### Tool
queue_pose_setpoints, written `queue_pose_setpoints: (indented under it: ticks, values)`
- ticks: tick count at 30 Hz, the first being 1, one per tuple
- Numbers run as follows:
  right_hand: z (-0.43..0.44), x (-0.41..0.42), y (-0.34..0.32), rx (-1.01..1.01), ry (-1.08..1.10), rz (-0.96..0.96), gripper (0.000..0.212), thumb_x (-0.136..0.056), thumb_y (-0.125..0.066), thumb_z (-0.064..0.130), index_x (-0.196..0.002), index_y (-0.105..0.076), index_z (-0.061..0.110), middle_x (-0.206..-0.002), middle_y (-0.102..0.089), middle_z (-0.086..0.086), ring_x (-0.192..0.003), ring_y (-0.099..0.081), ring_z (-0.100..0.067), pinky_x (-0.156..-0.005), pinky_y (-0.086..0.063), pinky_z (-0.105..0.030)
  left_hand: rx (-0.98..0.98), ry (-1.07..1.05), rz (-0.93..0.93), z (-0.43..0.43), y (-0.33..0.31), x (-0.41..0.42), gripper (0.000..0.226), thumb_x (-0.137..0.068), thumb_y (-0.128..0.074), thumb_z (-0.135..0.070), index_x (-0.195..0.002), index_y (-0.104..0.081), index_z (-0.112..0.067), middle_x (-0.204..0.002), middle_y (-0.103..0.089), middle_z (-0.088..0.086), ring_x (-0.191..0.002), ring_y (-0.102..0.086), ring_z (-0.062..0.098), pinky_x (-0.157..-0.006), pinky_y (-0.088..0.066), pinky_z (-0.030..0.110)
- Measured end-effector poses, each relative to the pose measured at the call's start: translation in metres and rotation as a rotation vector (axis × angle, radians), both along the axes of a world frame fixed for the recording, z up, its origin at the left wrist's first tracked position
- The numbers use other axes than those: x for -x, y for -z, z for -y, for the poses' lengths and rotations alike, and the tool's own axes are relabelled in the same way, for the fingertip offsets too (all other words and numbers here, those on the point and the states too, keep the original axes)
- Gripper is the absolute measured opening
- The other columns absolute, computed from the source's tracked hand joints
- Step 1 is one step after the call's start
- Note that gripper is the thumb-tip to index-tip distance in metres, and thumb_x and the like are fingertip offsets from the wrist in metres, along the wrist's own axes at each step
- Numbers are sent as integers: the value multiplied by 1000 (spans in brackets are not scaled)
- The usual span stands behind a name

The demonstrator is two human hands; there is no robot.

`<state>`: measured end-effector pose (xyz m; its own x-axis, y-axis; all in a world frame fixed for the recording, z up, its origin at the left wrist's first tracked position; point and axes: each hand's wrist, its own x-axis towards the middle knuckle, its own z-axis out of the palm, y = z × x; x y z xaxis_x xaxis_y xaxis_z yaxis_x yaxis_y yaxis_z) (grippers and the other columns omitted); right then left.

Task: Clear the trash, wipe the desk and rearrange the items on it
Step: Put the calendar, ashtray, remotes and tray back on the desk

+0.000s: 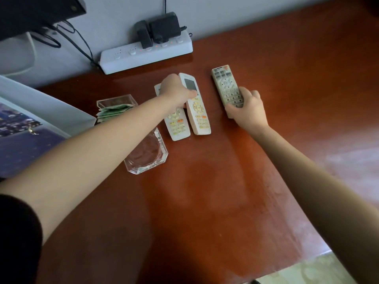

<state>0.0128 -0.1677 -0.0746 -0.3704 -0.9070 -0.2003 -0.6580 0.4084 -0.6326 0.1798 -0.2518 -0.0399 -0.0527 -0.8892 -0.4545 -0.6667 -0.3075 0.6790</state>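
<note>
Three pale remotes lie on the brown wooden desk [205,191]. My left hand [176,91] rests across two of them, side by side: a white remote with a screen [198,111] and a second white remote [177,125] partly hidden under the hand. The thumb presses on the screened one. My right hand [247,108] grips the near end of a grey remote [226,86] with many buttons, which lies flat to the right, apart from the other two.
A white power strip [127,56] with black plugs lies along the back wall. A clear glass ashtray [147,154] and a clear box of green packets [114,108] stand left of the remotes. A white and purple box [24,128] fills the left edge.
</note>
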Motion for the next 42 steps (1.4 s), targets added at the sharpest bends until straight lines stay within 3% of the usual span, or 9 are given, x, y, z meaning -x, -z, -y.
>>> queue_pose_setpoints:
  ticks: [3, 6, 8, 10, 13, 20, 34, 42]
  values:
    - [4, -8, -1, -13, 16, 33, 61, -85, -56, 33, -140, -36, 15, -132, -39, -10, -123, -34, -27, -99, -35, -35, 265, 171, 205, -2, -4, -15, 64, -74, -76, -24, -127, -45, -6, -124, -53, 9, -108, -56, 23, -81, -52, 32]
    - [10, -18, -4, -15, 36, 20, 64, -86, -56, 37, -140, -34, 13, -135, -36, -10, -125, -31, -27, -102, -34, -38, 449, 293, 291, -21, -11, -36, 67, -76, -72, -34, -132, -39, -15, -131, -39, 6, -123, -39, 21, -97, -39, 34]
    - [12, -25, -4, -22, 38, 37, 61, -86, -55, 35, -139, -35, 11, -132, -36, -12, -124, -33, -28, -101, -36, -37, 386, 416, 337, -40, -9, -52, 86, -73, -71, -45, -142, -26, -17, -144, -23, 8, -134, -21, 24, -108, -27, 39]
    - [7, -33, -1, -37, -8, 63, 59, -87, -55, 32, -138, -35, 10, -129, -35, -12, -123, -33, -28, -100, -37, -36, 183, 529, 339, -61, -1, -65, 113, -67, -73, -53, -148, -2, -19, -155, 9, 2, -142, 7, 23, -114, -9, 43]
    - [0, -43, 1, -48, -96, 99, 62, -89, -53, 30, -143, -27, 13, -128, -32, -12, -123, -30, -26, -102, -34, -34, 56, 571, 338, -78, 13, -71, 129, -65, -77, -51, -146, 18, -16, -151, 33, 3, -139, 26, 23, -113, 2, 41]
    - [2, -44, -1, -59, -177, 116, 61, -95, -46, 26, -145, -17, 10, -134, -26, -12, -127, -22, -24, -101, -25, -27, 120, 544, 347, -75, 19, -56, 110, -80, -71, -30, -146, 14, -4, -154, 24, 11, -140, 25, 25, -113, 2, 38]
    - [-2, -39, 1, -17, -188, 122, 63, -94, -47, 29, -147, -16, 12, -139, -28, -10, -131, -21, -24, -107, -24, -33, 132, 547, 406, -88, 14, -52, 101, -85, -61, -43, -147, 7, -2, -156, 17, 11, -142, 20, 25, -115, -7, 42]
    - [-18, -35, -5, 4, -218, -29, 54, -94, -45, 27, -143, -27, 15, -136, -34, -10, -128, -28, -26, -102, -30, -34, 213, 598, 425, -86, 11, -57, 93, -87, -58, -44, -148, -1, -4, -157, 8, 11, -143, 13, 26, -115, -4, 40]
